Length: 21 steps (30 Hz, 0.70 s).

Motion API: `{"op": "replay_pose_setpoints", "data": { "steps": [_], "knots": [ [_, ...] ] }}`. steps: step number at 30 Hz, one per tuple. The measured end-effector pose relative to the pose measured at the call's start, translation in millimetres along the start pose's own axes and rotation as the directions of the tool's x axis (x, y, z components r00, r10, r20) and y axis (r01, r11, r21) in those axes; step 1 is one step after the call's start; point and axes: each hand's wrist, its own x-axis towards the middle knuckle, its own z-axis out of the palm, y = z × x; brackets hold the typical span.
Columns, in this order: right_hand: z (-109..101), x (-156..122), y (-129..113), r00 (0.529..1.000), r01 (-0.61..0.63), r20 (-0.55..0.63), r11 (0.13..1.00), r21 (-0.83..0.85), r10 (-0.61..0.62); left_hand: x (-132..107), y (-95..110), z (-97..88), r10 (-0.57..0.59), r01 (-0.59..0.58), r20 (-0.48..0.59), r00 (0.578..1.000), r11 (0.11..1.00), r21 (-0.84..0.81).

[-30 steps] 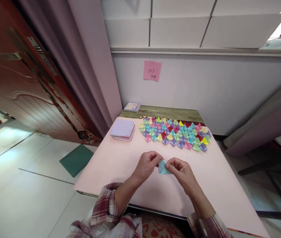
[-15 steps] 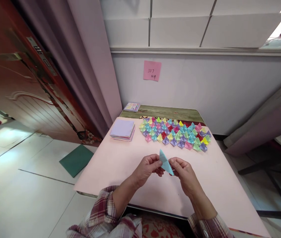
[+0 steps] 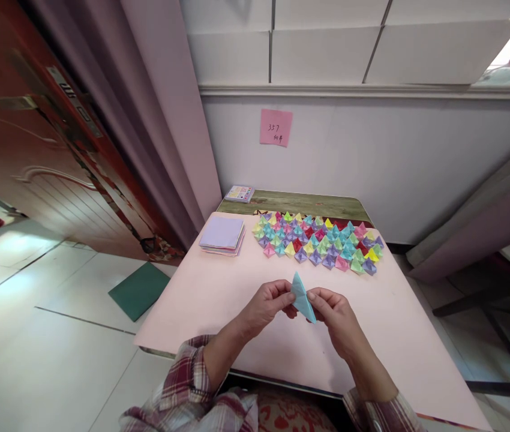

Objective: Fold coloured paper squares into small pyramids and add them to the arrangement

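Between my two hands is a light-blue sheet of origami paper, folded into a narrow pointed shape and held up above the table. My left hand pinches its left side between thumb and fingers. On its right edge, the thumb and fingers of my right hand are closed too. Some fingertips are hidden behind the paper. Beyond my hands lie rows of small folded paper pieces in many colours. A stack of square paper, lilac on top, sits at the table's left side.
The table has a pale pink cover, with a green wood-patterned strip at the back. A small printed pack lies in the back left corner. A pink note is on the wall. A green square lies on the floor.
The blue paper has turned slightly and shifted a little to the right in my fingers. My right thumb has moved onto its near face. The other papers stay put.
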Motion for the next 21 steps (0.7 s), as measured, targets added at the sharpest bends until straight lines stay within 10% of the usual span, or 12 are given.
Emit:
{"op": "replay_pose_setpoints", "data": {
  "steps": [5, 13, 21],
  "knots": [
    [-3, 0, 2, 0.972, 0.164, -0.093, 0.903, -0.398, -0.218, 1, 4, -2.5, 0.042, -0.031, -0.051, 0.998, 0.98, 0.198],
    [8, 5, 8, 0.975, 0.104, -0.162, 0.957, -0.269, -0.152, 8, -8, 5.8, 0.029, 0.006, -0.197, 0.98, 0.985, 0.171],
    [21, 7, 18, 0.805, 0.179, -0.182, 0.525, -0.832, -0.564, 12, -19, 23.4, -0.023, -0.004, -0.333, 0.943, 0.997, -0.08]
  ]
}}
